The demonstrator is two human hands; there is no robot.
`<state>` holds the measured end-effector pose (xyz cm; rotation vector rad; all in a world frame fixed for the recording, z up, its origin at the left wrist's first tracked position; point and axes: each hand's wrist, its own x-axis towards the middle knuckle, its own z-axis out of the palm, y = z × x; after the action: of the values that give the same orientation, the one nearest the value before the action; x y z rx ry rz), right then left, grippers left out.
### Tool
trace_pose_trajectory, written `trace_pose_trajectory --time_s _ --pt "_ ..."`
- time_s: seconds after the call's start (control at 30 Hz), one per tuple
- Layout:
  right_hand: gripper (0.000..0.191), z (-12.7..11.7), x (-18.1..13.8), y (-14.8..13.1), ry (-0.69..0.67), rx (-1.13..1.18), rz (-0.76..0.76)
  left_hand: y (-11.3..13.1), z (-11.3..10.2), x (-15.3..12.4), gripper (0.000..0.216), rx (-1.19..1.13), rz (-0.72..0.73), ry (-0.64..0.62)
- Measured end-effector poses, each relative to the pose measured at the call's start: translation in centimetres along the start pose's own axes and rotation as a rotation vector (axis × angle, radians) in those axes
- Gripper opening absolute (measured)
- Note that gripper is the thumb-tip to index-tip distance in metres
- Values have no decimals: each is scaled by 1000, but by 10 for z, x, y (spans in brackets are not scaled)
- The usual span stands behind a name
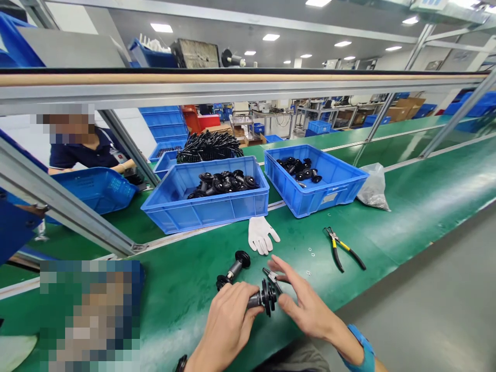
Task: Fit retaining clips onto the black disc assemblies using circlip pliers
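My left hand (228, 320) is closed around the shaft of a black roller part (265, 298), with its flanged end pointing right. My right hand (304, 299) is beside that flanged end, fingers spread and open, thumb near the flange. A small metal tool or clip (271, 275) lies just under my right fingertips; whether the fingers touch it is unclear. A second black roller part (234, 269) lies on the green belt (406, 222) just beyond my left hand.
A white glove (260, 235) and yellow-handled pliers (343, 249) lie on the belt, with small rings (311, 252) between them. Two blue bins (209, 199) (315, 181) hold black parts; a plastic bag (372, 187) sits to their right. A co-worker (83, 147) works across at the left.
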<state>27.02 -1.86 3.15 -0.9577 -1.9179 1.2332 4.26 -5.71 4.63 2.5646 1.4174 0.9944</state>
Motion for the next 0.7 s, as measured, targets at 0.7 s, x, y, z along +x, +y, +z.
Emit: trace_pose_trajectory --time_s 0.7 --pt "66 1 4 -31 -121 -85 -163 9 -12 -9 12 -10 -5 -23"
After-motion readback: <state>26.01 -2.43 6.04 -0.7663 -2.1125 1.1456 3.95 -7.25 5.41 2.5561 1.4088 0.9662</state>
